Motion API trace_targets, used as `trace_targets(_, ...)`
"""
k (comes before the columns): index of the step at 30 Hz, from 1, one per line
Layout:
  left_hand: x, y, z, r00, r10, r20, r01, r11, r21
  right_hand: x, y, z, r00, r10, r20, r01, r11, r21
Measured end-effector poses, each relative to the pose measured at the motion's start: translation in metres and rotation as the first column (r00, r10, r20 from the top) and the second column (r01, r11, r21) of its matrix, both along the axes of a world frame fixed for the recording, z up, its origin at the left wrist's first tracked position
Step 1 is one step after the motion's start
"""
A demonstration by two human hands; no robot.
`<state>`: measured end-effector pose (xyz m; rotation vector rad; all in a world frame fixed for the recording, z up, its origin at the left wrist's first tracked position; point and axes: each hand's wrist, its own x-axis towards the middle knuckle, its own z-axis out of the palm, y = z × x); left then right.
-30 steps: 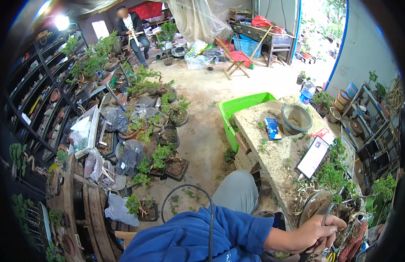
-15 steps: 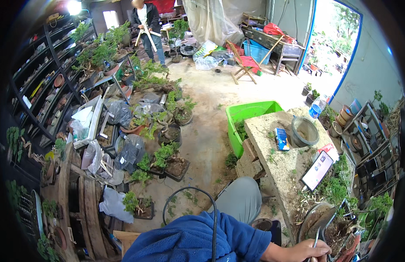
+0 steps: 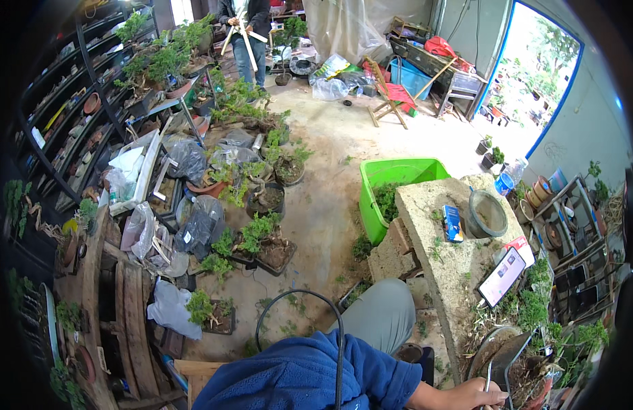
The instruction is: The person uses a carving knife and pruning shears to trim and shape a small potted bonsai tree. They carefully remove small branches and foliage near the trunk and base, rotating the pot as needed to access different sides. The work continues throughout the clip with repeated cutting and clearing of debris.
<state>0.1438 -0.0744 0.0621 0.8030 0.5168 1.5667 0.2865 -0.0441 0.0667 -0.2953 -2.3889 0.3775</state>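
My left hand is at the lower right, at the end of a blue fleece sleeve. Its fingers are closed round a thin silvery metal tool that points upward; the tool's lower end is hidden. Just beyond the tool is a dark pot with a thin rim. Beside it lies a brown mass of roots and soil with green foliage around it. A round, soil-filled dish stands behind the hand. My right hand is out of sight.
A stone slab carries a phone, a blue box and a grey round pot. Beyond is a green tub. Potted trees line the left floor. A person at the back holds pale wooden sticks.
The whole view has tipped and shifted a little, so the room sits slightly differently. My left hand is still on the tool and appears slightly farther left. The distant person still holds the sticks.
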Motion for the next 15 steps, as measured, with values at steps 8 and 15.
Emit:
trace_targets(8, -0.002, -0.005, -0.007, 0.998, 0.052, -0.043, -0.051, 0.999, 0.014, -0.013, -0.008, 0.002, 1.000, -0.011, 0.021, 0.012, 0.999, -0.041)
trace_targets(15, -0.007, -0.015, -0.018, 0.994, 0.104, -0.028, -0.103, 0.994, 0.043, -0.025, -0.019, 0.003, 0.999, -0.031, 0.045, 0.034, 0.996, -0.077)
